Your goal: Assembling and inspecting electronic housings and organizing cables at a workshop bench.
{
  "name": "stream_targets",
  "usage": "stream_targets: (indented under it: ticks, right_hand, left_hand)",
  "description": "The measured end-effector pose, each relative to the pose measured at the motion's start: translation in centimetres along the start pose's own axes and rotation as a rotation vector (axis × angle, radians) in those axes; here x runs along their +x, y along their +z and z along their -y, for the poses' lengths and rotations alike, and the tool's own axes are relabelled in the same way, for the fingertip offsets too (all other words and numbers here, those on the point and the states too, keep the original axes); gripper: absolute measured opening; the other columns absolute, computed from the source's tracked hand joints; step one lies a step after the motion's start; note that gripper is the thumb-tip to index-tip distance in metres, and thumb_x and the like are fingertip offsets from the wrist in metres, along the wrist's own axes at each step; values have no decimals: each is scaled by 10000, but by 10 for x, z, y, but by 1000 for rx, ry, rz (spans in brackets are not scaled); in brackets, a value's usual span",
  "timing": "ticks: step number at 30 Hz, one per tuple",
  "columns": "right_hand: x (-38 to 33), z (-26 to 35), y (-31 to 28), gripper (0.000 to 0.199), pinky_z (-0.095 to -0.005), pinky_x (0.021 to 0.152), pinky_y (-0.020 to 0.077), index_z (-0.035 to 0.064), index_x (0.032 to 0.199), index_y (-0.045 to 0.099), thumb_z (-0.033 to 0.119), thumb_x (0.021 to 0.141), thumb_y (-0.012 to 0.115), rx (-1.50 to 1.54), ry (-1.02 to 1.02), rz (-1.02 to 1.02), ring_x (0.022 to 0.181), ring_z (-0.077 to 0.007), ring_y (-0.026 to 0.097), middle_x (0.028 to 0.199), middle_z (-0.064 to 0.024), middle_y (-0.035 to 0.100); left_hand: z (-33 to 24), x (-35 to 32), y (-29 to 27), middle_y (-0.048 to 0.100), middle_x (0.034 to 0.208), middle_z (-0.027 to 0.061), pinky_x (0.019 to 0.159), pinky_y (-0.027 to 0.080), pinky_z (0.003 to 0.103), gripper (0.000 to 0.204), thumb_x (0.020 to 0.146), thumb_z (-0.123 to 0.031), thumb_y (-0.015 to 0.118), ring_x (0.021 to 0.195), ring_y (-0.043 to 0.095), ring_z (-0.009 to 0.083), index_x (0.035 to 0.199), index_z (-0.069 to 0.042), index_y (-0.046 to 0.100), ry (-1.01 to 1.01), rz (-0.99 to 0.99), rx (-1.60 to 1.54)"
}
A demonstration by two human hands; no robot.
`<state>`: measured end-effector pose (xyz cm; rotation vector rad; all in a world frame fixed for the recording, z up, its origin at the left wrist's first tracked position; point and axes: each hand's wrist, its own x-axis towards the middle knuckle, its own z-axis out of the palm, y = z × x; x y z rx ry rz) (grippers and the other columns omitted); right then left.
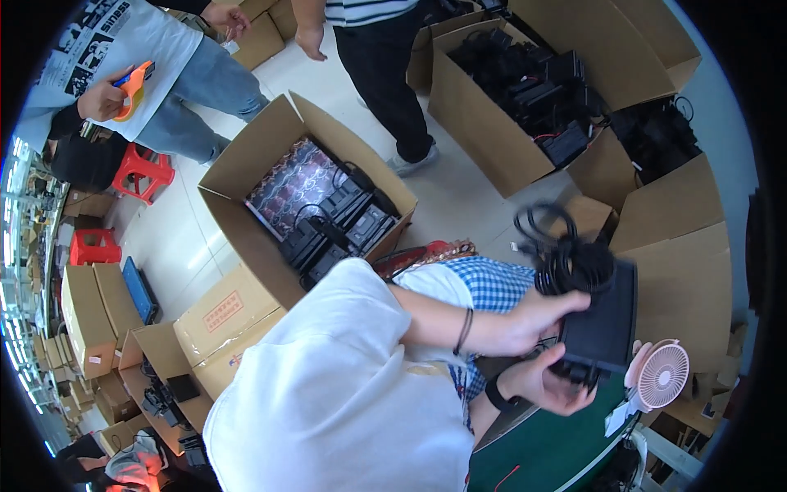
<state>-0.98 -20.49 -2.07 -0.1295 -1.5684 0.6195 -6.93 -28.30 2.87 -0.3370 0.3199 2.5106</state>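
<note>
Both hands hold a black box-shaped power adapter [605, 330] at the right, above a green tabletop. Its black cable [580, 264] is bundled in coils at the far end, with a loose loop sticking up. My left hand [543, 321], with a thin dark band on the wrist, grips the side by the coil, thumb on top; its other fingers are mostly hidden. My right hand [548, 384], a black band on its wrist, curls round the near end, where short dark parts show blurred between the fingers.
A pink fan [658, 375] stands by the green tabletop [537, 459]. An open carton [246, 152] holds black adapters and a patterned sheet; another carton [475, 115] of black devices is at the far right. Two people stand beyond, one holding an orange tape dispenser [135, 90]. Red stools [141, 172] are left.
</note>
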Motion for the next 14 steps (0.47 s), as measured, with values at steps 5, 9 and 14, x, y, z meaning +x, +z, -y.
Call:
stream_targets:
  ticks: [5,9,14]
  right_hand:
    - [-34,22,38,663,-565,1064,378,80,1314,309,204,808,719,372,129,493,1256,-367,381,1349,-211,303]
    - [-40,11,37,457,-511,1046,424,49,1257,395,16,856,611,340,181,565,1245,-334,422,1345,-201,332]
    - [-33,-21,19,388,-447,1012,465,31,1231,423,14,889,605,140,541,436,1195,-302,483,1357,-166,375]
  left_hand:
    - [-119,-7,-32,670,1013,26,771,545,304,273,812,-65,699,894,644,142,1079,-68,639,430,-191,373]
    - [-213,-41,-95,682,1008,59,848,520,304,320,739,-30,768,933,636,145,1035,-19,648,848,-403,724]
    - [-304,-88,-209,671,1087,75,890,486,286,399,736,-20,794,971,630,149,1103,42,648,1117,-951,1183]
